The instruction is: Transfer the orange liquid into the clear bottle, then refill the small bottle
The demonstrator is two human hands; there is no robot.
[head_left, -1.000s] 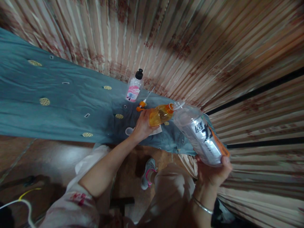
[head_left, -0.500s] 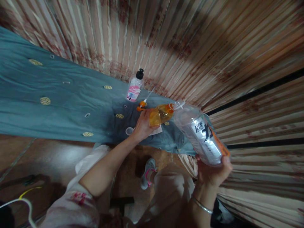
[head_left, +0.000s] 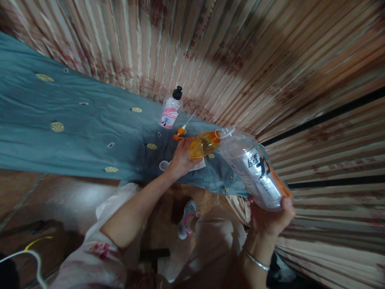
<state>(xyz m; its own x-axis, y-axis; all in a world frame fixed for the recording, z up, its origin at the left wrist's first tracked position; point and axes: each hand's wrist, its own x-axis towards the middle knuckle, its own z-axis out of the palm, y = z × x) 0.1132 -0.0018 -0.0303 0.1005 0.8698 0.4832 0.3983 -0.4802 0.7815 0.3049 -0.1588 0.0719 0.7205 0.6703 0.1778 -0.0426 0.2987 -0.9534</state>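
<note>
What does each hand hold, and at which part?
The left hand holds the small orange bottle by its lower body. The right hand holds the big clear bottle at its base.

Three bottles [head_left: 255, 170], perhaps two loose caps [head_left: 179, 132].

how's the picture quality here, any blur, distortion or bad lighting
Head view: dim, warm light; strong wide-angle bending curves the curtain stripes and teal cloth. Edges are smeared, the centre sharper: the big bottle label reads clearly in the right hand, the orange bottle in the left hand.
</note>
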